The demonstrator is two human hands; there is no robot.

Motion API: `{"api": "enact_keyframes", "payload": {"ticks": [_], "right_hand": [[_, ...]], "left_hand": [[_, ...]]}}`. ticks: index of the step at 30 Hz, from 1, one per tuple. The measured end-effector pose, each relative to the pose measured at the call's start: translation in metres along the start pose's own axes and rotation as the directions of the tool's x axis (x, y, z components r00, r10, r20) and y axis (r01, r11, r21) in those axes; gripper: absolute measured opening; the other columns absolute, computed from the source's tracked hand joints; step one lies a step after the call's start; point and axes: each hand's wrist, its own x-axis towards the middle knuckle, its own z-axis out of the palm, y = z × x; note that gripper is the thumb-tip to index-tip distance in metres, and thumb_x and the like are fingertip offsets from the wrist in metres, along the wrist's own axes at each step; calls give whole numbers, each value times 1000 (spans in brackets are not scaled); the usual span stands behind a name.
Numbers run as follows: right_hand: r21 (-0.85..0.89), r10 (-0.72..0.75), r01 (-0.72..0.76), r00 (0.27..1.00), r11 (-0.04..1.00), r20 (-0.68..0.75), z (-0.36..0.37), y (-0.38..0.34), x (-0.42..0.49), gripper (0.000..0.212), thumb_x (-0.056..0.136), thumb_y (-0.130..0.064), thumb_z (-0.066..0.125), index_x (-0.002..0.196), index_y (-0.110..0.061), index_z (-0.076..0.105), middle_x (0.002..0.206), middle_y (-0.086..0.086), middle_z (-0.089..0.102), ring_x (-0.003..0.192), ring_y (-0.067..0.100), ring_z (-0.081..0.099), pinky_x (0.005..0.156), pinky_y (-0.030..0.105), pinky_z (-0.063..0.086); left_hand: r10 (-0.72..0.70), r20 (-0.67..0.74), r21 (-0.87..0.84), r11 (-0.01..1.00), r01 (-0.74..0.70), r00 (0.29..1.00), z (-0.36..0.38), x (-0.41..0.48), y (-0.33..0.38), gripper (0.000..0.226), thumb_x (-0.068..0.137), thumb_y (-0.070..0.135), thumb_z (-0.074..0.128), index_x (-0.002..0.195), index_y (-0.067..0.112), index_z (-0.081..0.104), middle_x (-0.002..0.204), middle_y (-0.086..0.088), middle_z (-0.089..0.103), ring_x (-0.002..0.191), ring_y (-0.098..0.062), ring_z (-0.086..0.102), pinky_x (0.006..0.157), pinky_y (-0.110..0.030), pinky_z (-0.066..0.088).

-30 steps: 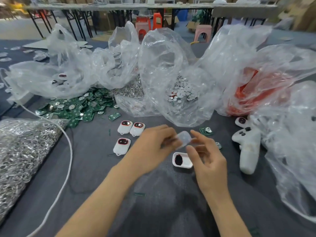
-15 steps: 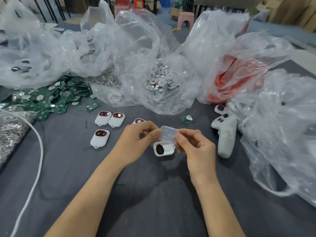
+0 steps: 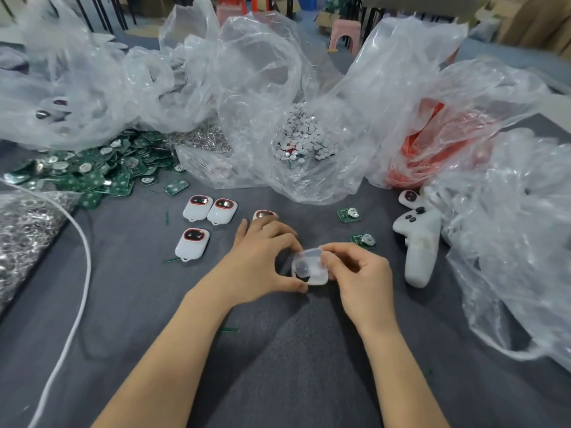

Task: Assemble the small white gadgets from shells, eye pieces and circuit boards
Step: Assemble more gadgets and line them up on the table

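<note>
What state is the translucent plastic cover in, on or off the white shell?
On: the translucent plastic cover lies over the white shell, left hand and right hand pinching them. Clicked in: cannot tell.

A small assembly workshop was indicated by clear plastic bags (image 3: 268, 97) of bulk parts, a heap of green circuit boards (image 3: 92, 171) at left, and cardboard boxes (image 3: 531, 20) at the upper right.

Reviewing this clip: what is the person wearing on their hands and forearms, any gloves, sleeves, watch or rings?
Nothing shows. The left hand and right hand are ungloved, both forearms are bare down to the frame's lower edge, and no sleeve, watch, bracelet or ring is visible.
</note>
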Motion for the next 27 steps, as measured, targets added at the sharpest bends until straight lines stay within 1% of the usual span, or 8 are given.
{"api": "enact_keyframes", "payload": {"ticks": [2, 5, 7, 10, 14, 19, 24, 27], "right_hand": [[-82, -36, 36, 999, 996, 11, 1, 0, -1, 12, 85, -9, 67, 85, -18, 75, 75, -11, 72, 73, 0, 65, 70, 14, 50], [-150, -84, 85, 996, 985, 18, 2, -1, -2, 12, 84, -9, 67, 81, -20, 72, 71, -13, 69, 70, -4, 62, 63, 5, 44], [-169, -110, 111, 994, 979, 15, 4, -1, -3, 15, 83, -8, 68, 78, -22, 70, 69, -15, 67, 68, -4, 62, 60, 4, 43], [-182, -142, 143, 990, 973, 18, 5, -1, -4, 19, 81, -6, 70, 78, -24, 66, 66, -17, 65, 66, -5, 62, 58, 4, 43], [-189, -152, 154, 988, 970, 25, 6, 2, -5, 22, 80, -5, 69, 76, -26, 65, 63, -15, 64, 63, -2, 60, 55, 6, 42], [-224, -161, 168, 986, 960, 48, 6, 3, -5, 18, 82, -7, 69, 79, -24, 65, 65, -13, 64, 64, -1, 59, 56, 6, 42], [-278, -191, 203, 979, 939, 70, 6, 4, -5, 13, 82, -10, 69, 81, -22, 66, 69, -11, 64, 68, 1, 59, 58, 10, 44], [-297, -206, 220, 975, 929, 77, 7, 4, -4, 11, 82, -11, 70, 81, -22, 66, 69, -10, 65, 67, 3, 59, 58, 15, 46]], "left_hand": [[8, -8, -23, 1000, -8, 1000, 0, 0, -3, 44, 60, 57, 78, 94, 42, 55, 125, 18, 47, 137, -8, 19, 114, -55, 11], [19, -22, -52, 998, -20, 1000, 0, 0, -2, 42, 59, 56, 78, 91, 40, 56, 125, 16, 49, 136, -9, 22, 114, -53, 16], [13, -26, -58, 998, -15, 1000, 0, 0, -1, 41, 60, 55, 78, 89, 39, 56, 125, 15, 49, 136, -9, 22, 114, -52, 16], [8, -32, -51, 999, -9, 999, 0, 0, 0, 41, 61, 53, 80, 90, 33, 60, 126, 14, 50, 136, -9, 21, 114, -51, 16], [-9, -28, -50, 999, 8, 1000, 0, -1, 2, 45, 62, 50, 82, 94, 26, 64, 127, 13, 50, 138, -10, 20, 114, -49, 16], [-5, -12, -60, 998, 5, 1000, -2, -2, 4, 45, 63, 48, 82, 96, 25, 63, 130, 11, 49, 138, -10, 19, 115, -46, 16], [-10, 11, -75, 997, 10, 1000, -2, -2, 4, 43, 63, 51, 80, 93, 26, 61, 131, 13, 48, 137, -5, 19, 115, -48, 14], [-20, 2, -122, 992, 20, 1000, -2, -2, 3, 33, 71, 53, 74, 89, 27, 63, 131, 13, 50, 139, -7, 20, 115, -49, 14]]}}
